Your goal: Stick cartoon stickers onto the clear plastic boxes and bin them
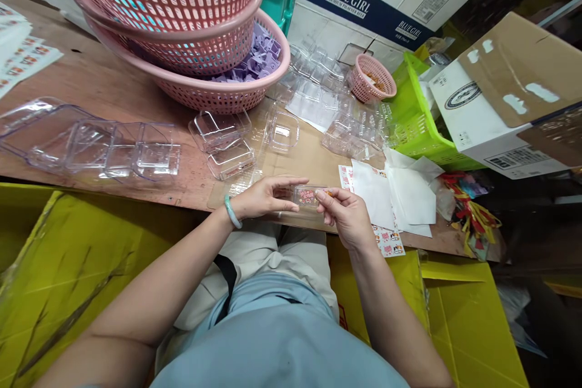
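Note:
A small clear plastic box (304, 196) with pink stickers or printing on it is held up before my lap, at the table's front edge. My left hand (266, 197), a pale green bangle on its wrist, grips the box's left end between thumb and fingers. At the right end, my right hand (348, 212) pinches thumb against fingers; a small orange piece (328, 193) shows there, its kind unclear. To the right of this hand lie a sticker sheet (388, 244) with pink and orange figures and white backing papers (375, 194).
Clear plastic cases (122, 148) lie at left, with smaller clear boxes (231, 157) mid-table. Stacked pink baskets (182, 88) stand behind, purple pieces (259, 57) in the lowest. A small pink basket (364, 85), a green crate (421, 127) and cartons (504, 97) fill the back right.

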A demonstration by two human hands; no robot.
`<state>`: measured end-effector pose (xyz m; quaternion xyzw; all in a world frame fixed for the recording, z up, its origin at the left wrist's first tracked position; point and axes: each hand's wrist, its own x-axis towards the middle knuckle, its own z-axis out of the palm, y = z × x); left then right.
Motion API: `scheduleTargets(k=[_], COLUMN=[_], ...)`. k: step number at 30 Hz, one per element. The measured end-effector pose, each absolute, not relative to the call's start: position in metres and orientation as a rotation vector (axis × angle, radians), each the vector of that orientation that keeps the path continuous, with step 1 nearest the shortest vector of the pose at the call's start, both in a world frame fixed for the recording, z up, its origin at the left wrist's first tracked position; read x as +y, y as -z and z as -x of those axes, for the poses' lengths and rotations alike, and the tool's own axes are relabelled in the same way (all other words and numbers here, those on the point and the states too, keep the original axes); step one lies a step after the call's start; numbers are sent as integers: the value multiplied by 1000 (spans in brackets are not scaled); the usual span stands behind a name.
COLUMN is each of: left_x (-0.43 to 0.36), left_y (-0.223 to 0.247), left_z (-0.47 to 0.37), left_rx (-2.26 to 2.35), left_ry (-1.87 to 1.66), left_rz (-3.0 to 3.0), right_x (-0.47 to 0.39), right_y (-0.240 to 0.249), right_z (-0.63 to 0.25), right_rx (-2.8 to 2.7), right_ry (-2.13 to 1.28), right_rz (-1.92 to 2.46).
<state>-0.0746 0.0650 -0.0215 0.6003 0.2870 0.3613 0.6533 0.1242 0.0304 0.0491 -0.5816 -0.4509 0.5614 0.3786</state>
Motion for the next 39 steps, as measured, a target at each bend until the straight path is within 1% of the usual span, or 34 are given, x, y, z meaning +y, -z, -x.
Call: scheduleTargets(k=[21,25,30,34,39], left_x=[65,64,58,54,52], left_y=[24,18,8,8,10], left_z=[74,74,61,53,53], left_rx=[646,645,823,868,842], left_ry=[-812,-790,-879,-955,-957], left_rz=[-1352,-1305,-1242,-1202,-1190], right_x=[29,30,32,29,21], right_y=[-47,-49,-50,-47,-41], right_z=[-124,-121,-121,-122,-121], right_rx=[-1173,-1167,-1184,-1289,-1544], right_ry=[-1406,-1403,-1370,-1215,-792], right_rz=[1507,1521,1543,1621,1699])
